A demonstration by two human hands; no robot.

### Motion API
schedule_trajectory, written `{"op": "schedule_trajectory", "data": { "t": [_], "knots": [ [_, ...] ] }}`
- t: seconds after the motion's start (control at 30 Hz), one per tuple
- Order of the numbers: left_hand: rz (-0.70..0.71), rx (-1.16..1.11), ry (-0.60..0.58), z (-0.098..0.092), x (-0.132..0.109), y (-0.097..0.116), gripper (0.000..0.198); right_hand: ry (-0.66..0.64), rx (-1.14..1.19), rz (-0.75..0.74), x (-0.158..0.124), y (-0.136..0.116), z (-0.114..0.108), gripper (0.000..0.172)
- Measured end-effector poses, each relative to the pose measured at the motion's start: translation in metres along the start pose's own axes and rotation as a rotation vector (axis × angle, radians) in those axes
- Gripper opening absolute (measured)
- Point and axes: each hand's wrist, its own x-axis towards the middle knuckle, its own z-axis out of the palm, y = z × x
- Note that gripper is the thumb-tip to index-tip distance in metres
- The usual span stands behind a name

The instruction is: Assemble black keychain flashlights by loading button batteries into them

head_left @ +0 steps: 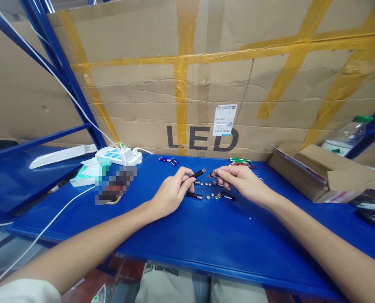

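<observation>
My left hand (170, 191) pinches a slim black flashlight tube (199, 173) whose metal end points up and to the right. Opposite it, my right hand (246, 182) grips a black carabiner clip piece (213, 174), partly covered by the fingers. The two pieces are apart. Below them on the blue table lie another black tube (194, 196) and a black clip piece (228, 196). Between these are several small silver button cells (212, 195). A further tube and clip piece show partly behind my fingers. One tiny pale piece (250, 218) lies nearer to me.
Green and red keychain flashlights (240, 160) lie behind my right hand, a blue one (169, 160) at the back. An open cardboard box (314, 176) stands right; a phone (116, 185) and white power strip (119, 156) are left. A large carton (143, 97) rises behind the table.
</observation>
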Motion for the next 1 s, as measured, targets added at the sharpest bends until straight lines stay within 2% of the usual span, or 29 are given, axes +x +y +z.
{"op": "schedule_trajectory", "data": {
  "t": [0.27, 0.67, 0.87, 1.0],
  "knots": [
    [-0.008, 0.018, -0.016, 0.0002, 0.0002, -0.0022, 0.018, -0.059, 0.014, -0.034, 0.0002, 0.0001, 0.0002, 0.054],
    [-0.010, -0.009, -0.032, 0.0012, -0.0008, -0.0042, 0.017, -0.040, -0.056, -0.104, 0.0001, 0.0017, -0.0006, 0.051],
    [0.036, 0.004, -0.055, 0.0004, -0.0001, -0.0052, 0.020, -0.051, -0.091, -0.102, -0.0013, 0.0027, 0.0022, 0.052],
    [0.080, 0.052, -0.051, 0.0005, 0.0003, -0.0073, 0.022, -0.056, -0.004, -0.083, 0.0003, 0.0041, 0.0054, 0.049]
  ]
}}
